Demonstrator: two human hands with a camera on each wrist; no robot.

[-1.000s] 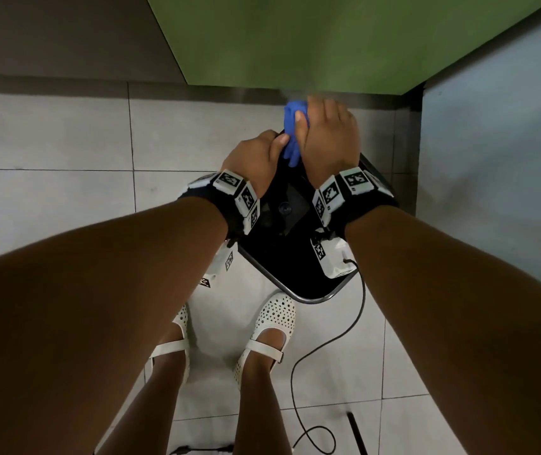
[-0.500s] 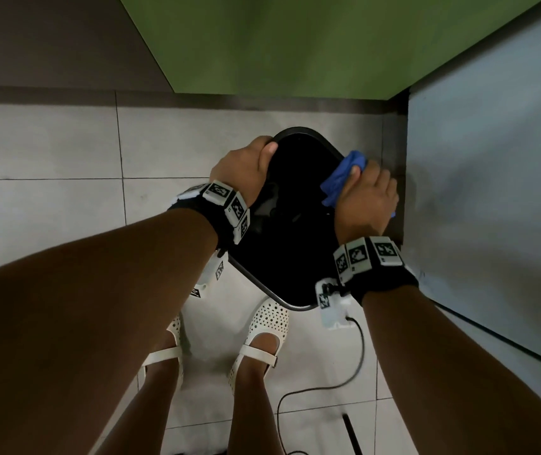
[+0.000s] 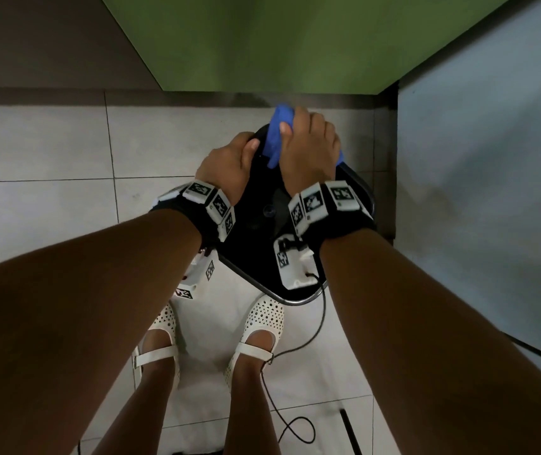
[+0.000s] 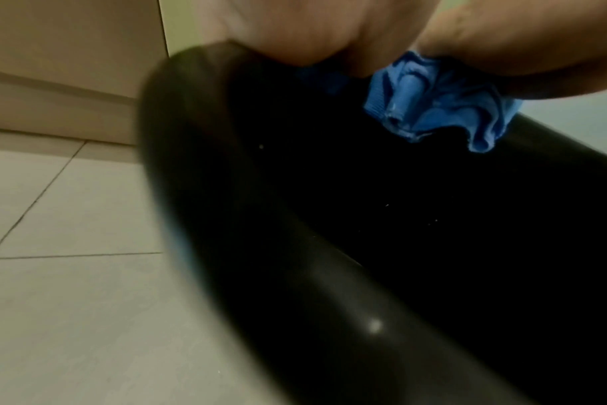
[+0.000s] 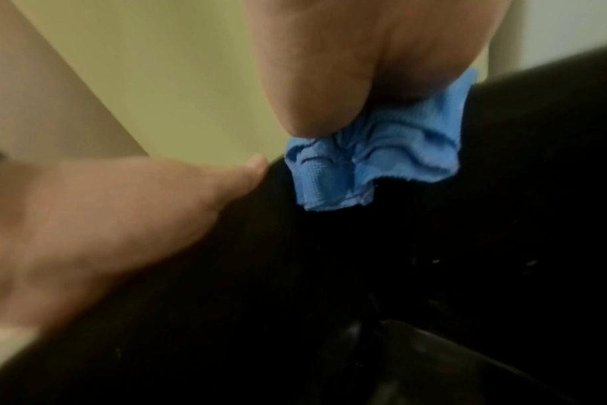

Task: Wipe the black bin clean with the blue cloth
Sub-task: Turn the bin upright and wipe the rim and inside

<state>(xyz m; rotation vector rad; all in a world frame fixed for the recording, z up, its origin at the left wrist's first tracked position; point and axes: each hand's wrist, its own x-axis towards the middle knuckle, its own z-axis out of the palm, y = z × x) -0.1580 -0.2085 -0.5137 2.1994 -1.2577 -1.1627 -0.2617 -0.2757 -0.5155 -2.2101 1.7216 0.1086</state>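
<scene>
The black bin [image 3: 256, 257] stands on the floor in the corner, its open mouth facing up at me. My left hand [image 3: 229, 162] grips the far left of its rim [image 4: 198, 164], thumb inside. My right hand [image 3: 308, 149] holds the bunched blue cloth [image 3: 277, 133] and presses it over the far rim beside the left hand. From the left wrist, the cloth [image 4: 434, 109] hangs inside the bin under my right hand. The right wrist view shows the cloth [image 5: 375, 161] pinched against the dark rim [image 5: 503, 137], with the left thumb [image 5: 191, 186] close by.
A green panel [image 3: 279, 41] rises behind the bin and a pale grey wall [image 3: 492, 192] stands at the right. My feet in white shoes [image 3: 259, 323] are just in front of the bin. A black cable [image 3: 295, 421] loops on the tiled floor [image 3: 39, 142].
My right hand has slid the cloth from the right side of the rim back to the far rim, next to the left hand. The left hand has kept its grip.
</scene>
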